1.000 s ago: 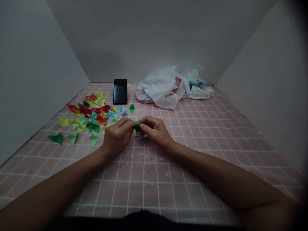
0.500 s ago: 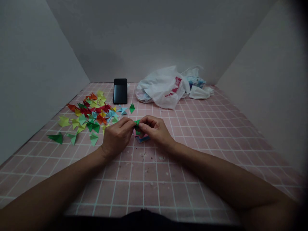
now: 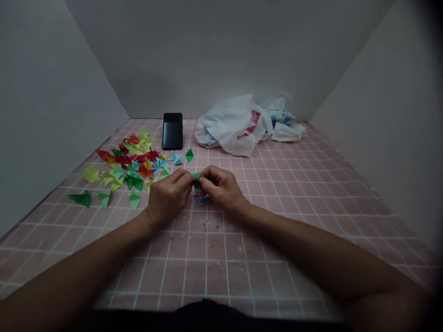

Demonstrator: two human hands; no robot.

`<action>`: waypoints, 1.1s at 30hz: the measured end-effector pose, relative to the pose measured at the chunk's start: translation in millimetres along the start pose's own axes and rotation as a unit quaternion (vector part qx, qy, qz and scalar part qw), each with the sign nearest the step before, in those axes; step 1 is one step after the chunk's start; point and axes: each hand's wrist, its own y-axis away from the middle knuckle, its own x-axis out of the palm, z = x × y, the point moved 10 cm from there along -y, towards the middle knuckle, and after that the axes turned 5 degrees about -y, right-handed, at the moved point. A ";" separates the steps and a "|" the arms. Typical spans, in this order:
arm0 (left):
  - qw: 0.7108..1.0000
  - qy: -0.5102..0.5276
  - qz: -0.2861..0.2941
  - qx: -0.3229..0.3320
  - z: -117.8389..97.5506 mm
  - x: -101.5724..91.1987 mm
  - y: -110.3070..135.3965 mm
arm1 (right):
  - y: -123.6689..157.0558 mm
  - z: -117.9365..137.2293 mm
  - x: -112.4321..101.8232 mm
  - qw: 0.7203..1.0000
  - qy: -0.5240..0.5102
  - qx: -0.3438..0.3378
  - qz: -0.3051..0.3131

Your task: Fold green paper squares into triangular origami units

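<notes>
My right hand [image 3: 223,188] has slid a tiny bit left, closer to my left hand [image 3: 169,193]. Both pinch the green paper [image 3: 196,176], right of the paper shapes [image 3: 146,171]. I think I'm still folding it.

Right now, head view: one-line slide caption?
Left hand and right hand pinch green paper; folded paper pieces lie left, black phone and white plastic bag beyond.

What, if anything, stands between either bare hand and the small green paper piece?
Nothing visible: the left hand and the right hand both pinch the small green paper piece at their fingertips. The flat pink and blue pieces on its near side are partly hidden, but do not come between.
</notes>
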 end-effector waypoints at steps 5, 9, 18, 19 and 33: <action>0.997 0.069 -0.010 -0.038 9.5 0.5 0.3 | -1.4 -4.4 -4.6 0.999 -0.011 0.020 -0.026; 0.992 0.110 -0.010 -0.064 17.0 3.3 1.5 | -0.9 -6.1 -5.0 0.996 -0.064 0.049 -0.026; 0.999 0.043 -0.005 -0.023 7.9 2.0 1.1 | 0.5 4.3 1.7 1.000 -0.022 0.000 0.013; 0.999 0.037 -0.006 -0.021 7.0 1.4 0.7 | 0.2 4.4 1.3 1.000 -0.016 -0.005 0.011; 0.992 0.106 -0.008 -0.071 17.1 4.1 2.0 | -0.6 0.2 -11.0 0.998 -0.023 0.010 -0.052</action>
